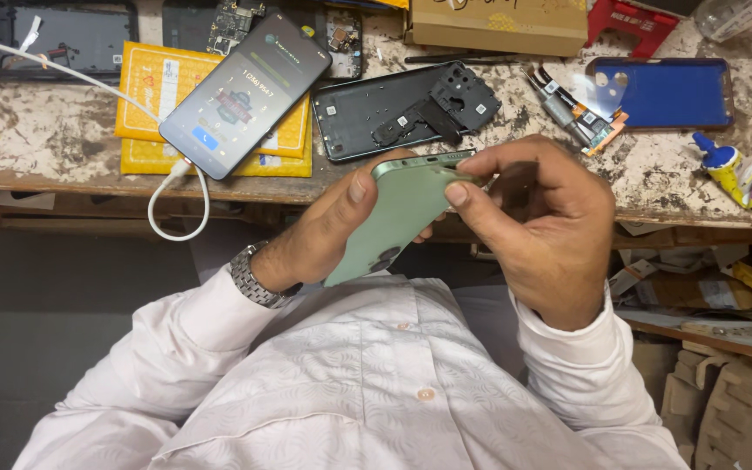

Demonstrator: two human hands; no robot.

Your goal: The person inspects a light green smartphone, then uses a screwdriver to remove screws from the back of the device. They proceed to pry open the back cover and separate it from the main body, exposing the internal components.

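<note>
Both hands hold a pale green smartphone (398, 218) with its back facing up, just in front of the worn workbench edge (71, 178). My left hand (324, 231) cups it from below and the left, thumb on the green back. My right hand (537, 222) pinches the phone's top right corner between thumb and fingers. A metal wristwatch (252, 277) sits on my left wrist. Both sleeves are white.
On the bench lie a lit phone (245, 91) on a white cable over yellow padded envelopes (154, 83), an opened black phone back shell (398, 109), a blue phone case (663, 91), a glue tube (728, 170), a cardboard box (498, 26) and small parts (576, 117).
</note>
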